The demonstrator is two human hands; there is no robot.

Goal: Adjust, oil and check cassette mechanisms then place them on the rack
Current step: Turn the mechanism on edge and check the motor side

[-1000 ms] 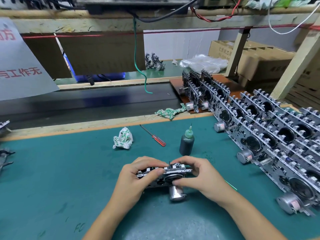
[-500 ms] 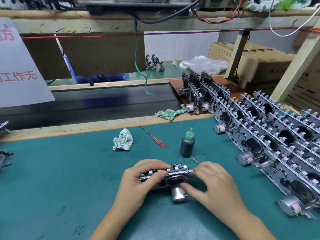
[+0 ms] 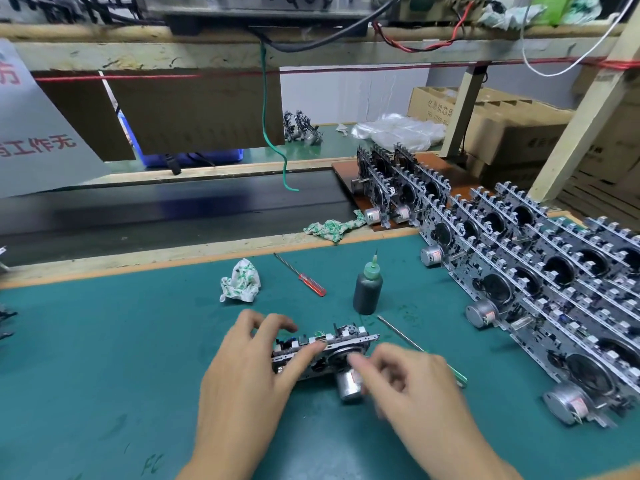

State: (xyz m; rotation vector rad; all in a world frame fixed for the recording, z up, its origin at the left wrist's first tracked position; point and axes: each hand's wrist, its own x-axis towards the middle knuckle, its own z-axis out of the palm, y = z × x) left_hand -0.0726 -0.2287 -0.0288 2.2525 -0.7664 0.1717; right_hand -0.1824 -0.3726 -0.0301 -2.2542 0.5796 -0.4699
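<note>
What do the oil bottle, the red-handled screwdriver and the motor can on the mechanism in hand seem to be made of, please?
Oil bottle: probably soft, dark translucent plastic with a matte look, a green nozzle and a thin needle tip. Red-handled screwdriver: clear red glossy plastic handle and a thin grey shaft, likely steel. Motor can on the cassette mechanism: bright silvery metal with a smooth sheen.

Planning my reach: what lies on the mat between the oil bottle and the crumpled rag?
In the head view, a red-handled screwdriver lies between the oil bottle and the crumpled rag, touching neither.
</note>
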